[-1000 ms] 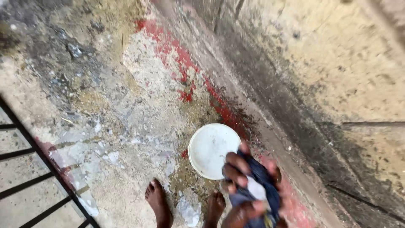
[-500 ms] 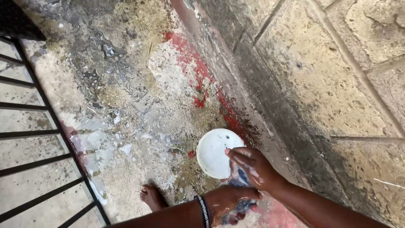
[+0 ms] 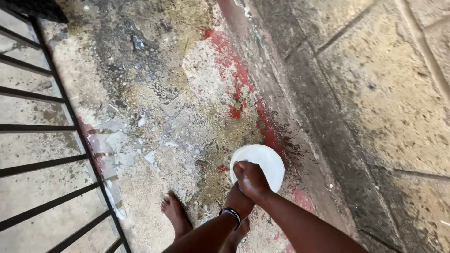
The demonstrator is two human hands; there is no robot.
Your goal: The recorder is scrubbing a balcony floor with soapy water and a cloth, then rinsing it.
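My right hand [image 3: 251, 178] is balled into a fist over the near edge of a round white container [image 3: 266, 160] that stands on the floor beside the wall. My left hand [image 3: 239, 201], with a dark band at the wrist, is pressed up under the right one. Both are closed together around a dark blue cloth [image 3: 239, 189], of which only a sliver shows between them. My bare left foot [image 3: 175, 215] stands just left of the hands; the other foot is mostly hidden under my left forearm.
The floor is rough, stained concrete with red paint patches [image 3: 234, 75] and pale splashes. A black metal railing [image 3: 70, 126] runs along the left. A weathered block wall [image 3: 384, 93] rises on the right, dark along its base.
The hands have drawn tightly together over the white container's edge, and the blue cloth, plainly seen before, is now almost hidden inside them. The view has shifted slightly.
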